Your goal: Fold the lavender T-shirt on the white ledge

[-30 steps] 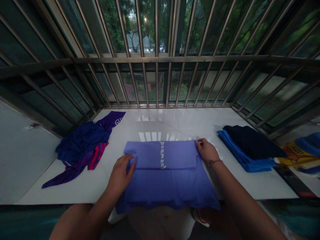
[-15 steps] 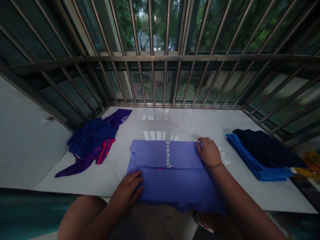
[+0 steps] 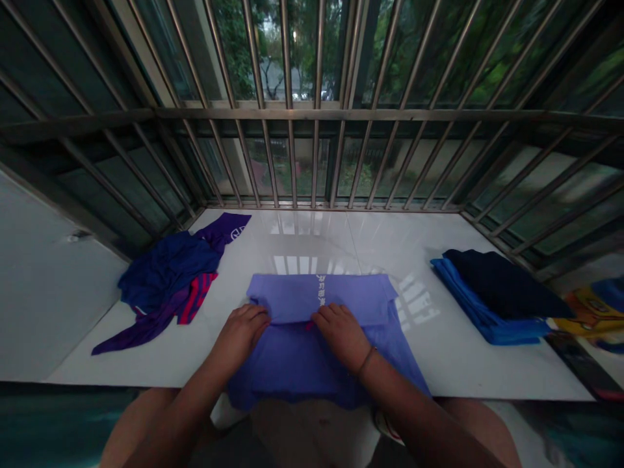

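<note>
Left grip at left end of folded flap on violet shirt; right grip on flap's lower edge, near mid-width. Cannot tell whether either pinches cloth. Shirt lies on white ledge, overhanging front edge, between crumpled clothes at left and folded blue stack at right.

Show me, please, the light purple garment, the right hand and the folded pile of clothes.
Light purple garment [image 3: 297,356]: head view, on its lower part.
Right hand [image 3: 343,331]: head view, on its back.
Folded pile of clothes [image 3: 504,289]: head view, on its dark top piece.
</note>
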Demonstrator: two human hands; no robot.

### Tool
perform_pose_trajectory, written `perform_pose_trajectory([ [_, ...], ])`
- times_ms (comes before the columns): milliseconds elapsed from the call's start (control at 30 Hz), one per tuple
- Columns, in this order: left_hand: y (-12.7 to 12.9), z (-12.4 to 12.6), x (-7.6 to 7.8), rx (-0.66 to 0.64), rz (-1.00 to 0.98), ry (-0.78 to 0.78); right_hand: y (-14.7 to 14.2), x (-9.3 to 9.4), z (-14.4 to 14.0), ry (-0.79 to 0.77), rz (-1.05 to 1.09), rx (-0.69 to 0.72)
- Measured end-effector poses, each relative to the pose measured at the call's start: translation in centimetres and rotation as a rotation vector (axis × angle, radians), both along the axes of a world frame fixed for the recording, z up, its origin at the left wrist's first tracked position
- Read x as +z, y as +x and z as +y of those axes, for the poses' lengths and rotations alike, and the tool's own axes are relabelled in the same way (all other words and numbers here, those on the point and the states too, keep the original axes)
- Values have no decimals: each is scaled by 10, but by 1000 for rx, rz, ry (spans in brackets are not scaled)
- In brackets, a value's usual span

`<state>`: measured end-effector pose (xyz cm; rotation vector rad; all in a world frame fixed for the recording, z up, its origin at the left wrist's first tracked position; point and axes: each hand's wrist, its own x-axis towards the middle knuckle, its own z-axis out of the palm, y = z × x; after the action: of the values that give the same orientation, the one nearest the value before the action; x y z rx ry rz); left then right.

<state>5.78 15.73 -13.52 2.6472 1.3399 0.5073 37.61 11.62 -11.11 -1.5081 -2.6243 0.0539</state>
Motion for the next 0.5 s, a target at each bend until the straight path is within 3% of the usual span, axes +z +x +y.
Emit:
perform_pose_trajectory([
  [200, -1, -17, -2, -46, 4, -6, 15, -5, -15, -41, 58, 15],
  [267, -5, -27, -6, -3, -13, 14, 30, -7, -30, -35, 124, -37],
  [367, -21, -53, -7, 125, -70, 17, 72, -12, -64, 64, 216, -248],
  [500, -56, -104, 3, 263, -60, -89, 141, -25, -132, 171, 234, -620],
])
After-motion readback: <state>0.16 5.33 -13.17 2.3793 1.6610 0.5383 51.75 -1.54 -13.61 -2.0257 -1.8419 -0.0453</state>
